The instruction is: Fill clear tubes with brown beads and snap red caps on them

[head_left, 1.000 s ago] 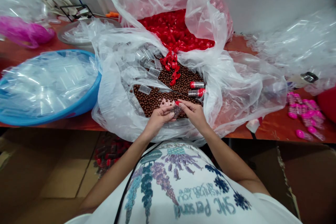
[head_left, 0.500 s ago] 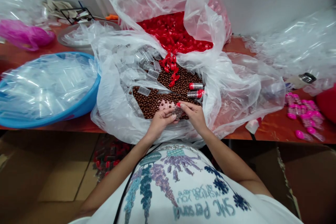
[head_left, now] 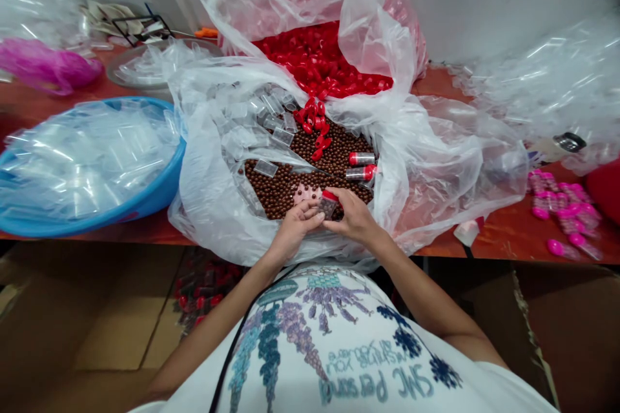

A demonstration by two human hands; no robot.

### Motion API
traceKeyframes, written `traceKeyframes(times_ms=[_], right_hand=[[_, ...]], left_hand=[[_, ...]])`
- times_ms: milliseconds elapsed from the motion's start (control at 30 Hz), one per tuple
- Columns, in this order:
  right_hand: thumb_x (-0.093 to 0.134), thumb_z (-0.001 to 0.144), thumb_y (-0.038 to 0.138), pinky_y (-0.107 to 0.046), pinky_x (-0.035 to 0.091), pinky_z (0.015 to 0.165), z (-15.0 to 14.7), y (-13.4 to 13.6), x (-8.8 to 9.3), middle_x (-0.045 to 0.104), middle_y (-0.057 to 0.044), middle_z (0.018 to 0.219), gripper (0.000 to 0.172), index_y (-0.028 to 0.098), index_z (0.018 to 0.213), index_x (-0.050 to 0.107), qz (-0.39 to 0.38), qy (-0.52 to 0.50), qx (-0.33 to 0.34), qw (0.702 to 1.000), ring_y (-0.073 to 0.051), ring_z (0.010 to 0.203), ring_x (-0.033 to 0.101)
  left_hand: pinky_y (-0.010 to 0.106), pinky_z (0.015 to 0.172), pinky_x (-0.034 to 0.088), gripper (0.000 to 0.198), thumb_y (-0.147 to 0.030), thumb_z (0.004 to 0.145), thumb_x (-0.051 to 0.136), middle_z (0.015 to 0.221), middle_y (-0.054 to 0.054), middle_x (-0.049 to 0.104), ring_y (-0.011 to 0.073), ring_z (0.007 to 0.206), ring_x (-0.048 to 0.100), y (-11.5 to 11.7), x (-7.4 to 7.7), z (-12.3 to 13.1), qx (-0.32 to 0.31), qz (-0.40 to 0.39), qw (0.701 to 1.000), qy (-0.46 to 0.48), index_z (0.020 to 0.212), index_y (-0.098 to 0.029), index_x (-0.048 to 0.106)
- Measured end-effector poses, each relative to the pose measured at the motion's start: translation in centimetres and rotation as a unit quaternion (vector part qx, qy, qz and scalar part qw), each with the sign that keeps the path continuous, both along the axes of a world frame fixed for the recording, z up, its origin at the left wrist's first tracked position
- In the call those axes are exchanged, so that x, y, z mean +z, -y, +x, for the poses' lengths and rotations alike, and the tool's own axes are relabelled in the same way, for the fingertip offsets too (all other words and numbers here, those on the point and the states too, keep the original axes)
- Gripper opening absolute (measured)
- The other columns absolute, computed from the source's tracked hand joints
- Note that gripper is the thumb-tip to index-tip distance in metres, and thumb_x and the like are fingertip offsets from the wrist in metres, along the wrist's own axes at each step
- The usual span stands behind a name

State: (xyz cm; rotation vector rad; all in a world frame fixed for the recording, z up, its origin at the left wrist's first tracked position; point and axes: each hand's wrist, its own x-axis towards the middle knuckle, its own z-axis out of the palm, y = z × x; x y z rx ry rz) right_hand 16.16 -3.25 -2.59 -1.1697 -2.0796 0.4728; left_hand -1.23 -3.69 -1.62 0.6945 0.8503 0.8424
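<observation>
Between my two hands is a small clear tube (head_left: 328, 208) with a red cap on its upper end. My left hand (head_left: 294, 227) is closed on the tube's lower left side. The fingers of my right hand (head_left: 357, 215) curl round its right side, a fingertip at the cap and the thumb near the bottom. Brown beads (head_left: 276, 197) fill the open plastic bag (head_left: 198, 142) beneath. Two capped tubes (head_left: 362, 159) lie on the beads at the right. Loose red caps (head_left: 317, 117) and empty clear tubes (head_left: 283, 136) lie farther back.
Behind stands a bag of red caps (head_left: 310, 51). A blue basin (head_left: 169, 184) of clear tubes is on the left. Pink-capped tubes (head_left: 564, 203) lie on the table (head_left: 504, 235) at the right. Below the table edge, red-capped tubes (head_left: 203, 287) sit in a cardboard box (head_left: 116, 316).
My right hand has shifted from pinching the cap to reaching round the tube's side, so more of the red cap shows. My left hand has barely moved.
</observation>
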Motion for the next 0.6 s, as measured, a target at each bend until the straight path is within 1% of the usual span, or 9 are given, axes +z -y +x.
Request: traceKeyframes(times_ms=[100,233,300,400,500,533,600], right_hand=[[0.069,0.069,0.030,-0.040,0.046,0.090,0.0,0.1,-0.2,0.058,-0.012,0.114,0.065,0.016,0.126,0.041,0.019,0.002,-0.014,1.000,-0.024,0.102,0.056],[0.068,0.070,0.031,-0.040,0.047,0.089,0.1,0.1,-0.2,0.061,-0.011,0.109,0.058,0.017,0.121,0.045,0.035,0.009,-0.020,0.999,-0.025,0.099,0.058],[0.068,0.070,0.031,-0.041,0.046,0.090,0.1,0.1,-0.1,0.061,-0.011,0.109,0.058,0.018,0.122,0.046,0.027,0.006,-0.026,0.999,-0.025,0.100,0.058],[0.068,0.070,0.032,-0.042,0.045,0.093,0.1,0.1,0.3,0.060,-0.011,0.115,0.063,0.019,0.127,0.044,-0.006,-0.010,-0.016,1.000,-0.025,0.105,0.056],[0.069,0.072,0.037,-0.041,0.041,0.100,0.4,-0.1,1.0,0.054,-0.011,0.127,0.071,0.020,0.134,0.040,-0.067,-0.047,0.028,0.996,-0.025,0.117,0.051],[0.067,0.075,0.040,-0.040,0.040,0.102,0.5,-0.2,1.2,0.053,-0.010,0.130,0.068,0.021,0.135,0.040,-0.089,-0.068,0.036,0.993,-0.024,0.119,0.050],[0.055,0.084,0.042,-0.038,0.040,0.103,0.6,-0.3,1.3,0.055,-0.006,0.129,0.050,0.024,0.131,0.047,-0.132,-0.127,0.028,0.983,-0.021,0.118,0.052]], left_hand=[[0.028,0.080,0.048,0.037,-0.020,0.065,0.075,0.093,0.006,0.070,0.0157,0.082,0.065,0.0,-0.1,0.0,-0.013,0.001,1.000,0.011,0.098,-0.015,0.061],[0.026,0.081,0.046,0.035,-0.020,0.065,0.075,0.089,0.005,0.070,0.0147,0.082,0.065,0.1,-0.1,0.3,0.009,0.013,1.000,0.013,0.096,-0.015,0.060],[0.026,0.080,0.046,0.035,-0.020,0.064,0.076,0.089,0.005,0.070,0.0146,0.082,0.064,0.2,0.0,0.5,0.019,0.006,1.000,0.019,0.095,-0.015,0.060],[0.026,0.076,0.048,0.037,-0.019,0.062,0.077,0.088,0.005,0.070,0.0145,0.078,0.065,0.3,0.1,0.7,0.035,-0.015,0.999,0.027,0.094,-0.014,0.059],[0.027,0.072,0.050,0.039,-0.020,0.060,0.078,0.088,0.004,0.070,0.0141,0.072,0.065,0.3,0.3,0.6,0.057,-0.029,0.998,0.027,0.094,-0.015,0.059],[0.028,0.072,0.051,0.040,-0.020,0.060,0.078,0.088,0.004,0.070,0.0147,0.072,0.065,0.3,0.3,0.5,0.058,-0.030,0.998,0.024,0.095,-0.015,0.059],[0.032,0.073,0.052,0.042,-0.022,0.060,0.078,0.089,0.006,0.070,0.0170,0.073,0.066,0.2,0.4,0.3,0.051,-0.030,0.998,0.019,0.096,-0.014,0.059]])
